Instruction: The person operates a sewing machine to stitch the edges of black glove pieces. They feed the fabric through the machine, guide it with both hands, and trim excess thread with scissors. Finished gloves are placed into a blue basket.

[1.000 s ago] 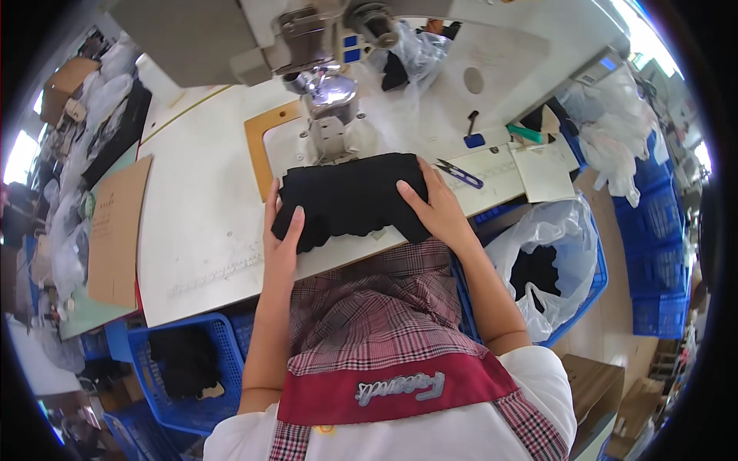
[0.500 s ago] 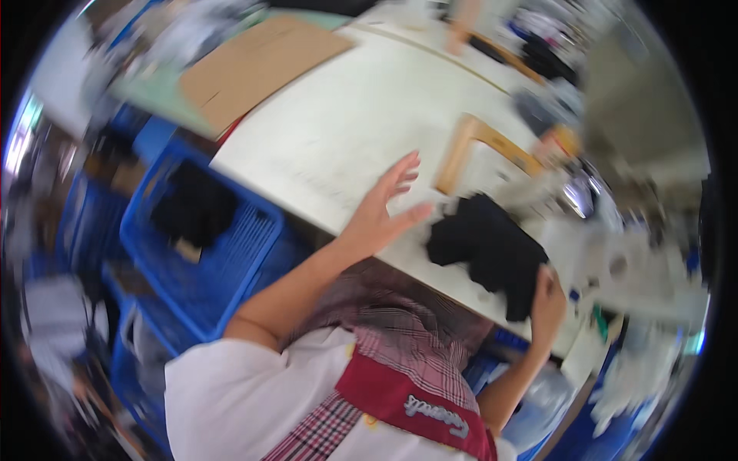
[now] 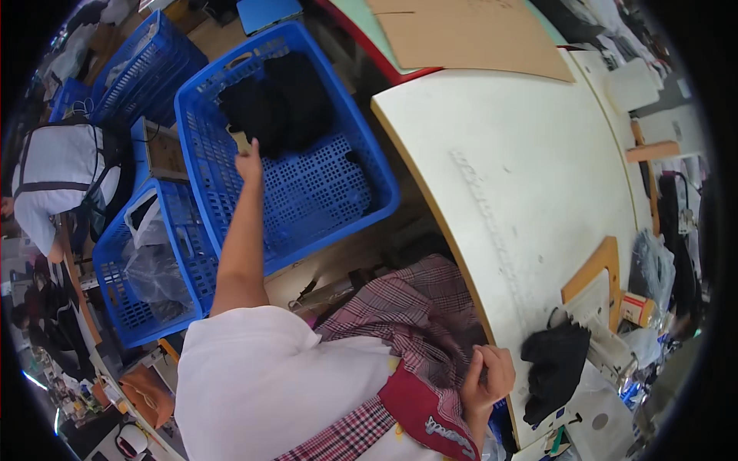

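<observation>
Head view, the only one we have: we log the left hand [image 3: 247, 164] extended into a large blue basket [image 3: 304, 192], its fingertips at the near edge of the black cloth pile [image 3: 298, 100], beside a small tan piece [image 3: 241, 141]. The left grip is too small to resolve; we cannot tell whether it is spread or pinching cloth. The right hand [image 3: 492, 376] sits at the edge of the white counter [image 3: 530, 169], fingers folded toward the palm; we see nothing in that grip, yet cannot tell whether the fingers press together. Just beyond it, apart from the fingers, one black cloth piece [image 3: 553, 365] lies on the counter, near a tan angled frame [image 3: 613, 269]. A cardboard sheet [image 3: 469, 34] covers the neighbouring surface. We judge the step in hand to be a reach to the basket's cloth; the next move, in our estimate, calls for a secure left pinch on one layer.
</observation>
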`<state>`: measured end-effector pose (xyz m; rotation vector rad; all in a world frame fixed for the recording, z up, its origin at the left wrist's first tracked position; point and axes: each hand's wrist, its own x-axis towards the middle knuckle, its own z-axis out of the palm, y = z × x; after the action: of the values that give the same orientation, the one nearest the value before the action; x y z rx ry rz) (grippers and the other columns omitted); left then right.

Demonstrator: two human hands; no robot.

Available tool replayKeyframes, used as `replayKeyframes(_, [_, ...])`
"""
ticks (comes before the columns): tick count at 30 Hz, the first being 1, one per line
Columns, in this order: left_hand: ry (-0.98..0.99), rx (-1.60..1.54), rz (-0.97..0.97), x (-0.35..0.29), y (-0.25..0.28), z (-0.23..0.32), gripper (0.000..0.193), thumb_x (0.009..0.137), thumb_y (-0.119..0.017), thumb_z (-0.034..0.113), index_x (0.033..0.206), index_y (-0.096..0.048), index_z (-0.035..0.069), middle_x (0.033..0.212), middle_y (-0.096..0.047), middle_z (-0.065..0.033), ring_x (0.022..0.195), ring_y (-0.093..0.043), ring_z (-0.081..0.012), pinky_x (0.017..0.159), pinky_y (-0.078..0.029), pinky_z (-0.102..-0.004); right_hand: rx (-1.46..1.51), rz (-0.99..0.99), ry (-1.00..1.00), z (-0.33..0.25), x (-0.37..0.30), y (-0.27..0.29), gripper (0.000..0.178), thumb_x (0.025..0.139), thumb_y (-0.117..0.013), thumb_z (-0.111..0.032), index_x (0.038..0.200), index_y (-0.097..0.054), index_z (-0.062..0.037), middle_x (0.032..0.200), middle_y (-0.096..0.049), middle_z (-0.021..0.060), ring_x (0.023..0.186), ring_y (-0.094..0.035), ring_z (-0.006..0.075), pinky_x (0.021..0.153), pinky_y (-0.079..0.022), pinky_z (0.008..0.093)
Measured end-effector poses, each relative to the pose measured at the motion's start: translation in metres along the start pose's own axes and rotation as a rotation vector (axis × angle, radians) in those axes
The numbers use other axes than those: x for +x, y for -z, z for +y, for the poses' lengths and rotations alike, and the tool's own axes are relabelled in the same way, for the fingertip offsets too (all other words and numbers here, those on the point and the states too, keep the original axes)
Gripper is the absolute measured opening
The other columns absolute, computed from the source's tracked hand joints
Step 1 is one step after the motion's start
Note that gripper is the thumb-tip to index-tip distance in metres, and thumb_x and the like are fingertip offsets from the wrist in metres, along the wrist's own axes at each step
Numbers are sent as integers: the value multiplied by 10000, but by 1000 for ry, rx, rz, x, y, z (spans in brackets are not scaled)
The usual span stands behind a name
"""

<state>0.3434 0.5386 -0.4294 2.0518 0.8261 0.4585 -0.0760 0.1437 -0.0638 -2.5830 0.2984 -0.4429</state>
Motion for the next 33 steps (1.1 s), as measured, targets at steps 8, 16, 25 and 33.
replayKeyframes(8, [510,169,-625,116,-45,-12,1052,695,-664,776,1321,-529,-58,1361,-527,-248,1283,-499,-356,1052,-396,-477,-229,-133,-93,-11,3,-14,37,811,-653,4,844,-638,13,774,-630,127,639,-588,295,546,-432,375])
replayKeyframes(16, [916,-280,-754,116,-44,45,838,689,-875,411,1349,-514,42,1365,-555,-134,1222,-544,-306,1043,-415,-455,-263,-237,-103,-18,11,-15,57,810,-636,64,842,-613,23,771,-617,155,649,-589,330,564,-436,396])
replayKeyframes(25, [948,-615,-674,121,-68,43,602,687,-883,248,1188,-634,27,1175,-672,-130,1099,-616,-330,1036,-421,-462,-249,-209,-114,-17,9,-17,63,800,-647,54,844,-616,21,769,-616,143,650,-585,315,566,-435,388])
replayKeyframes(33, [928,-800,-755,121,-32,56,466,737,-849,290,1104,-685,52,1118,-690,-131,1081,-627,-309,1007,-451,-469,-216,-166,14,-15,9,-21,78,791,-673,25,853,-628,9,788,-635,130,634,-587,284,556,-442,365])
